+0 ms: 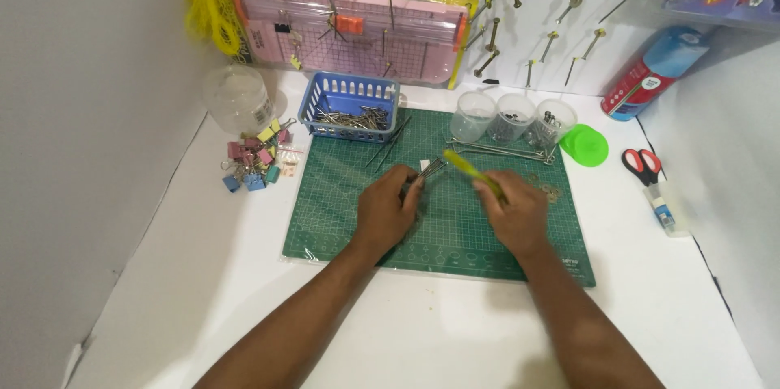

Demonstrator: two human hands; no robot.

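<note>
Working over the green cutting mat, the left hand is pinching a small bundle of thin metal pins at its fingertips while the right hand is gripping a yellow-green handled tool whose tip is meeting the pins, seemingly mid-adjustment; bringing tip and pins together likely calls for steady alignment. Sitting around the mat on the white table are a blue basket, coloured binder clips, three clear cups and red scissors.
</note>
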